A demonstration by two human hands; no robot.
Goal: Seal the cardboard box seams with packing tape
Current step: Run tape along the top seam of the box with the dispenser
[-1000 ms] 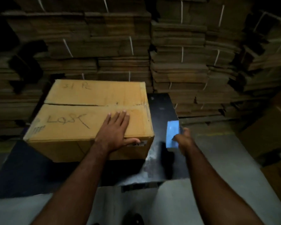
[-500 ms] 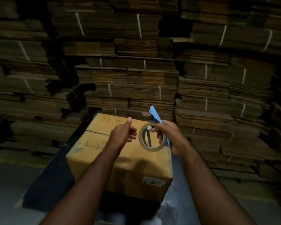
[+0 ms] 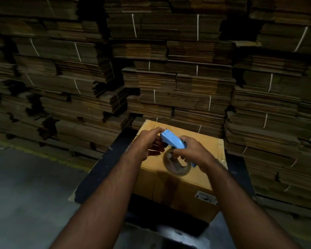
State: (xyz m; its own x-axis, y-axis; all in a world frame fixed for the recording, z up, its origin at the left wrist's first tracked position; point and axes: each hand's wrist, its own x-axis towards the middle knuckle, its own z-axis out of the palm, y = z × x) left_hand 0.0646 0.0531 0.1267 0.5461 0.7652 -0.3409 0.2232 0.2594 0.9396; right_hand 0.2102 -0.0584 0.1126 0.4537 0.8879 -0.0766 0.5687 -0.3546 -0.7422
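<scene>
A closed cardboard box (image 3: 180, 187) with handwriting on its top flaps stands on a dark table (image 3: 97, 175). Above the box I hold a blue tape dispenser (image 3: 172, 141) with a roll of clear packing tape (image 3: 177, 165) on it. My right hand (image 3: 194, 153) grips the dispenser at the roll. My left hand (image 3: 147, 143) pinches the dispenser's far blue end. Both hands hover over the box top, apart from it. Whether tape lies on the seam is hidden by my hands.
Tall stacks of flattened, strapped cardboard (image 3: 178, 78) fill the whole background right behind the table. Grey concrete floor (image 3: 25, 186) with a faint yellow line lies to the left. A white label (image 3: 206, 195) sits on the box's near side.
My left hand lifted off the box top and came to the dispenser's front end. My right hand brought the dispenser from beside the box to above it. My view rose.
</scene>
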